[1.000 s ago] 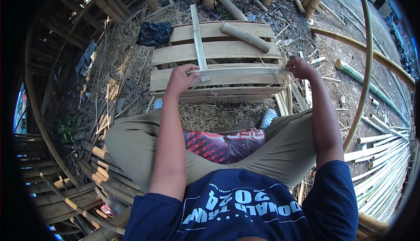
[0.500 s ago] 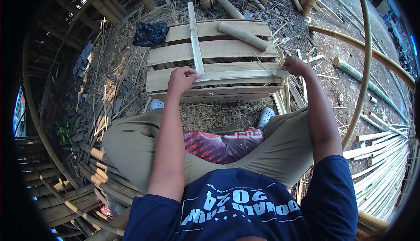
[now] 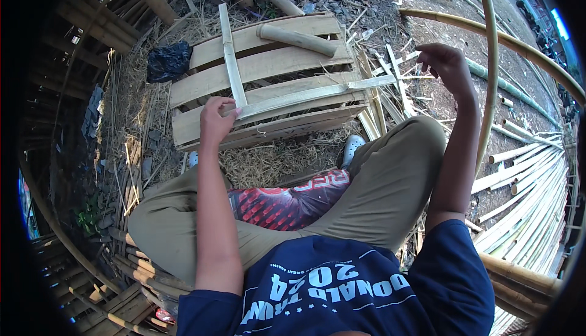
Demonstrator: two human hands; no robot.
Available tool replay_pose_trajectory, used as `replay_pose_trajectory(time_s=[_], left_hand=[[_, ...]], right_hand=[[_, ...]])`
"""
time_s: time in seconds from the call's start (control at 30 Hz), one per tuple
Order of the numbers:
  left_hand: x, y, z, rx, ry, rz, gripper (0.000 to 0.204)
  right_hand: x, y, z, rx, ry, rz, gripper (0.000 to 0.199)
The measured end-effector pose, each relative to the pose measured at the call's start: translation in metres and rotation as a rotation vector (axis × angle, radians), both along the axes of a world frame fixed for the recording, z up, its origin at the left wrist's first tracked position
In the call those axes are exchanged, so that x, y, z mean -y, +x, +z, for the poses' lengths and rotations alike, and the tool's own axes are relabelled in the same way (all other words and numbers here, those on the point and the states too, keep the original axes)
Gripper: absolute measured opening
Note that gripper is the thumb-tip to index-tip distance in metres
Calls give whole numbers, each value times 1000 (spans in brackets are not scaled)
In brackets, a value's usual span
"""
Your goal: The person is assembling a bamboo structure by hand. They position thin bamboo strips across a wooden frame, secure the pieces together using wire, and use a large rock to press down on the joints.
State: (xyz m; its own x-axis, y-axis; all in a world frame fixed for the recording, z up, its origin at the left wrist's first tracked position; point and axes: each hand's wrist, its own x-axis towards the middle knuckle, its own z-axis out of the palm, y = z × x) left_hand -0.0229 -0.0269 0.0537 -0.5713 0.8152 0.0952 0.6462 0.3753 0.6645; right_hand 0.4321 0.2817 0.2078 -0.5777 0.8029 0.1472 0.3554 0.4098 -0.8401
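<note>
Found bamboo strip (image 3: 305, 96) lying across slatted surface (image 3: 287, 61) with right end overhanging. Noted left hand (image 3: 218, 118) nearly closed, apparently pinching left end; right hand (image 3: 448, 69) loosely curled, apart from strip, seemingly empty. Judged liable to swivel under any knock to overhang.

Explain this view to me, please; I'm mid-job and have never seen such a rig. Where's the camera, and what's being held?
There's no machine here: these are a seated person's bare hands. The wide fisheye camera is worn on their head, looking down, so straight edges bend near the rim. In front stands a slatted wooden crate. On it lie a crosswise strip, a lengthwise strip and a bamboo piece. The left hand touches the crosswise strip's left end; whether it pinches or merely rests there, I can't tell. The right hand is raised beyond the other end, visibly holding nothing.
</note>
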Motion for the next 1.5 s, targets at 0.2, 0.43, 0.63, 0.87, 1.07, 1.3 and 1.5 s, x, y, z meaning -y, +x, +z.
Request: replay_pose_trajectory(time_s=[0.2, 0.43, 0.63, 0.87, 1.07, 1.3, 1.5], left_hand=[[-14, 11, -8, -288, 124, -211, 45], [-18, 22, -21, -148, 10, -209, 48], [-24, 23, -45, -221, 84, -182, 48], [-21, 18, -53, -231, 138, -119, 46], [-30, 17, -62, -269, 170, -55, 42], [-29, 23, -66, -398, 195, -2, 39], [-37, 30, -70, -489, 203, 96, 36]], right_hand=[[50, 124, -110, -9, -84, -491, 23], [87, 152, -297, 159, -442, -591, 20], [98, 137, -414, 485, -339, -725, 33], [114, 68, -426, 698, -98, -594, 78], [92, 87, -435, 611, -63, -558, 62], [15, 117, -398, 456, 21, -792, 66], [17, 78, -387, 468, 357, -905, 62]])
